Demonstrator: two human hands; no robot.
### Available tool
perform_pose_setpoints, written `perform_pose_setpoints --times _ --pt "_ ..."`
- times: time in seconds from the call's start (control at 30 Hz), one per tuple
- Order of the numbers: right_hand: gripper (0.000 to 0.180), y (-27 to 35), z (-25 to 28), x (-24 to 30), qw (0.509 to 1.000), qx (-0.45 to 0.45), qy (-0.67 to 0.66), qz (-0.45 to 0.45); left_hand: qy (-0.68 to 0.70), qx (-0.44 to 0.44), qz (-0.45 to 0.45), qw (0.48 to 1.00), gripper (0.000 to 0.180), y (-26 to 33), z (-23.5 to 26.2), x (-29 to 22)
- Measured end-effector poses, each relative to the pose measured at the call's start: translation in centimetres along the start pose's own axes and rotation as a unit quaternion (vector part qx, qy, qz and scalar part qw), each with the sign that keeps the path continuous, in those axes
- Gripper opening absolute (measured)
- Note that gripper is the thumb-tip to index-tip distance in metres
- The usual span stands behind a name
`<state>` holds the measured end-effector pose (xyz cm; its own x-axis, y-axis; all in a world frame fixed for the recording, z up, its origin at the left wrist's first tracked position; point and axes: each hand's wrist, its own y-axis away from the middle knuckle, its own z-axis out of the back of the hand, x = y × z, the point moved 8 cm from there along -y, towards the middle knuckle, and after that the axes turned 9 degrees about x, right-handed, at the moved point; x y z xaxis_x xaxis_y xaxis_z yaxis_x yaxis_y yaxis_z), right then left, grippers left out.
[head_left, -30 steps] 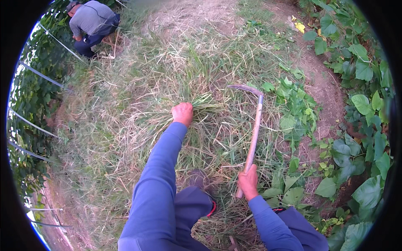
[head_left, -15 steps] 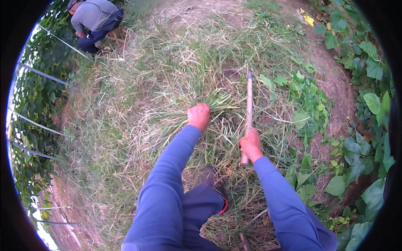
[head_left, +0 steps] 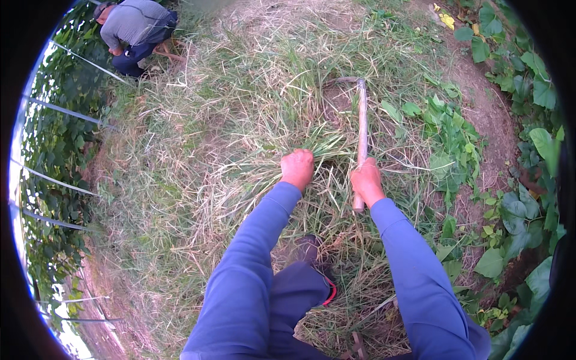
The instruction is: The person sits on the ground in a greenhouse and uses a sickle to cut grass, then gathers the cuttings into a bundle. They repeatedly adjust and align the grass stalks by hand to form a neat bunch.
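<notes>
A long-handled sickle [head_left: 362,123] points away from me, its wooden handle gripped near the lower end by my right hand [head_left: 366,179]. Its thin curved blade [head_left: 343,80] juts left from the far tip, close to standing grass. My left hand [head_left: 297,168] is closed around a bunch of long grass [head_left: 327,146], whose green and straw-coloured stems stick out on both sides of the fist. The two hands are apart, the left one a little higher in view.
Tangled green and dry grass [head_left: 180,198] covers the ground around my shoe [head_left: 308,249]. Broad-leaved plants [head_left: 447,141] grow right of the sickle, and a leafy bank [head_left: 516,222] lines the right edge. A crouching person [head_left: 135,30] is at the far left, beside metal poles [head_left: 69,114] and vines.
The sickle and my right hand have moved farther forward, and its blade shows more plainly. My left hand has shifted slightly right in view, still gripping the grass.
</notes>
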<state>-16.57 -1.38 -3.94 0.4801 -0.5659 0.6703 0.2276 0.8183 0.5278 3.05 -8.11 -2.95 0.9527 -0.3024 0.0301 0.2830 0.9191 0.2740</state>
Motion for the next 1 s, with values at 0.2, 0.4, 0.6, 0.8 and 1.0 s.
perform_pose_setpoints --times 0.2,0.4,0.6,0.8,1.0 --pt "0.03 2.2 -3.2 1.7 0.99 0.126 -0.011 0.061 0.009 -0.014 -0.003 1.0 0.014 0.2 -0.9 0.3" --pt "0.031 3.7 -5.3 -0.8 0.99 0.118 0.044 0.058 -0.006 -0.028 -0.013 1.0 0.014 0.2 0.7 0.5" --pt "0.034 1.8 -4.1 1.9 0.986 0.128 0.028 0.106 0.018 -0.041 -0.008 0.999 0.014 -0.3 2.3 0.7" --pt "0.034 6.4 -4.3 1.0 0.982 0.156 0.035 0.098 -0.003 -0.031 -0.012 0.999 0.019 0.4 1.9 0.6" --pt "0.034 8.4 -3.7 1.3 0.974 0.167 0.075 0.133 -0.079 -0.067 -0.01 0.995 0.026 -0.4 2.2 0.3"
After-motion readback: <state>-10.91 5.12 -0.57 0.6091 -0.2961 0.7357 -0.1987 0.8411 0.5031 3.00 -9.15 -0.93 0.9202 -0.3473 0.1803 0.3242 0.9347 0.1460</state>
